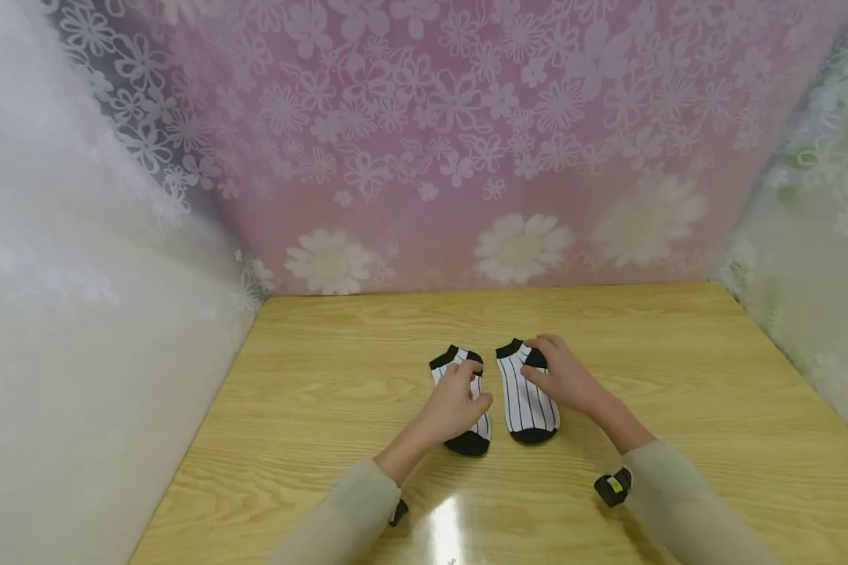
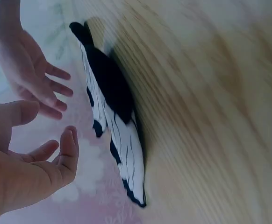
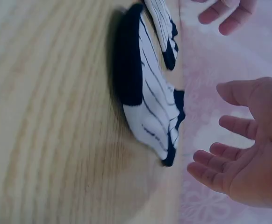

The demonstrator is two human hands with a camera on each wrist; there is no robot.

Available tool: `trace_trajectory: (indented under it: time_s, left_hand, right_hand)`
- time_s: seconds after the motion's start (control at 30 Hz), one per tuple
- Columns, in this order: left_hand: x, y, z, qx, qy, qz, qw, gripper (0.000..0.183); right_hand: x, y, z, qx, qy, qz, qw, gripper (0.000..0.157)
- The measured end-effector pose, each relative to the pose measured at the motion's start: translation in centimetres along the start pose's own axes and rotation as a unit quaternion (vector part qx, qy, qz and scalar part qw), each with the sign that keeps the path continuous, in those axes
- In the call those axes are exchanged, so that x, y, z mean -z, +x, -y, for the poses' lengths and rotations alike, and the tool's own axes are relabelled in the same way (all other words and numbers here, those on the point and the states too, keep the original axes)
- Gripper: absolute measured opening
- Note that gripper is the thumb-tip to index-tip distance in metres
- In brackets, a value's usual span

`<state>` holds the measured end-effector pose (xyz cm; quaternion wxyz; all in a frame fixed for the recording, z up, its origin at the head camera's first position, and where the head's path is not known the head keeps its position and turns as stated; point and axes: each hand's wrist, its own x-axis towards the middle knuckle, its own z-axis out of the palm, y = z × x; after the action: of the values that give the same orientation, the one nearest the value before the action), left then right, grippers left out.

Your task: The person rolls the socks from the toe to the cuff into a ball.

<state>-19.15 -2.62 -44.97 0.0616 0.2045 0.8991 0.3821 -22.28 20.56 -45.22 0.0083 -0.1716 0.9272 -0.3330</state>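
Observation:
Two white ankle socks with thin black stripes and black cuffs, heels and toes lie flat, side by side on the wooden table. Over the left sock (image 1: 469, 445) hovers my left hand (image 1: 452, 404), its fingers loosely bent and hiding the sock's middle. My right hand (image 1: 565, 377) is above the upper right edge of the right sock (image 1: 528, 400), near its black heel. In the left wrist view, a gap shows between the left hand (image 2: 38, 163) and the sock (image 2: 126, 149). The right wrist view likewise has the right hand (image 3: 248, 149) apart from its sock (image 3: 152, 98), holding nothing.
The wooden table (image 1: 311, 408) meets a pink flowered cloth wall (image 1: 410, 157) at its back. Pale cloth walls stand to the left (image 1: 92, 314) and right (image 1: 813, 259). A small black wrist device (image 1: 613, 486) sits by the right sleeve.

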Motion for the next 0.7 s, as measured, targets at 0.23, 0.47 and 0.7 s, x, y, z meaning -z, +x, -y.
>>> trace_trajectory:
  time_s: [0.23, 0.47, 0.7]
  left_hand:
    - [-3.7, 2.4, -1.7, 0.092, 0.01, 0.011, 0.9957, 0.049]
    - [-6.1, 3.9, -2.8, 0.153, 0.101, 0.012, 0.983, 0.071]
    - [-6.9, 4.4, -3.9, 0.159, 0.163, 0.009, 0.9736, 0.074]
  right_hand:
    - [-0.3, 1.7, -2.1, -0.063, 0.011, -0.011, 0.998, 0.052]
    - [-1.0, 2.7, -2.7, -0.097, -0.022, 0.033, 0.994, 0.064]
    - [-0.8, 3.7, -2.5, -0.122, -0.026, 0.042, 0.991, 0.077]
